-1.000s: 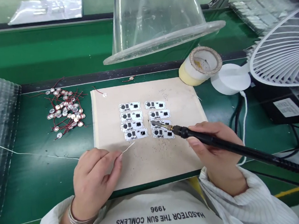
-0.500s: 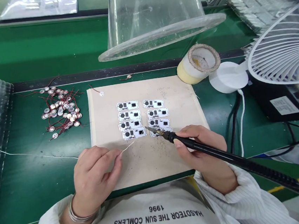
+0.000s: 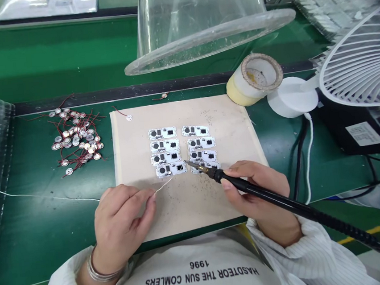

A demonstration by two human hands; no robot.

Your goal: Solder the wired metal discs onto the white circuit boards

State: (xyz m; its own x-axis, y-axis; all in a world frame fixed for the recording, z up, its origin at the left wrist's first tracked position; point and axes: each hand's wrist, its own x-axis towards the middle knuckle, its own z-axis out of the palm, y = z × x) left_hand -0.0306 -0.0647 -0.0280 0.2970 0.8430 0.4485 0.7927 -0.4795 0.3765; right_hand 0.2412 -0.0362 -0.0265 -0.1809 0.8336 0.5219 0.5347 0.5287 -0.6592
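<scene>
Between the thumb and forefinger of my left hand is a thin solder wire, its free end reaching toward the lowest board of the left column. My right hand is closed around a black soldering iron. The iron's tip lies at the right end of that white circuit board; whether it touches the board I cannot tell. Several such boards lie in two columns on a beige sheet. The iron partly covers the lowest board of the right column.
A heap of small round discs with red wires lies to the left. Behind the sheet hangs a clear plastic hood. A tape roll, a white fan and a black box stand at the right.
The whole view has shifted very slightly. Both hands, the solder wire and the iron stay almost where they were against the boards.
</scene>
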